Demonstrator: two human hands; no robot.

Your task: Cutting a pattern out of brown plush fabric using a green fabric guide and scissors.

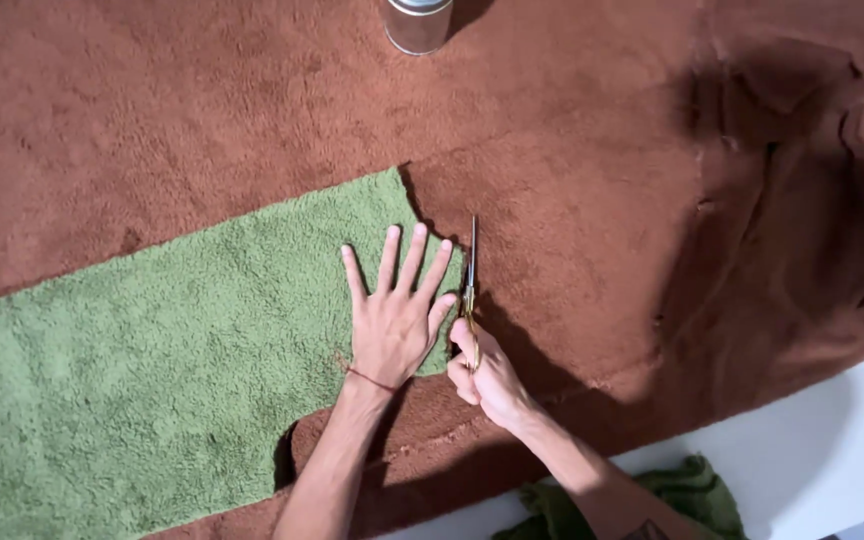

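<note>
Crumpled green terry cloth [697, 495] lies at the near edge of the white tabletop [812, 450], beside the right forearm. Just beyond it, the right hand [487, 375] is clenched around the handles of a pair of slim gold-handled metal scissors [470, 290]; the blades point toward the far edge and look nearly closed, running along the right edge of the flat green terry panel [152, 360]. Left hand [397, 310]: released grip, palm down, fingers spread, pressing the panel's right end flat against the brown plush fabric [572, 160] beneath. A thin red thread bracelet [362, 375] circles the left wrist.

Green panel lies on the brown fabric from the left edge of the tabletop toward the middle, slanted. Brown fabric covers most of the tabletop and bunches in folds at the right.

Judgement: step in hand is cutting the brown layer along the green panel's edge, as with a template. Next stroke calls for keeping the blades tight to that edge and the panel pinned.

Far edge: a shiny metal cylindrical can [418, 22] stands on the brown fabric.
</note>
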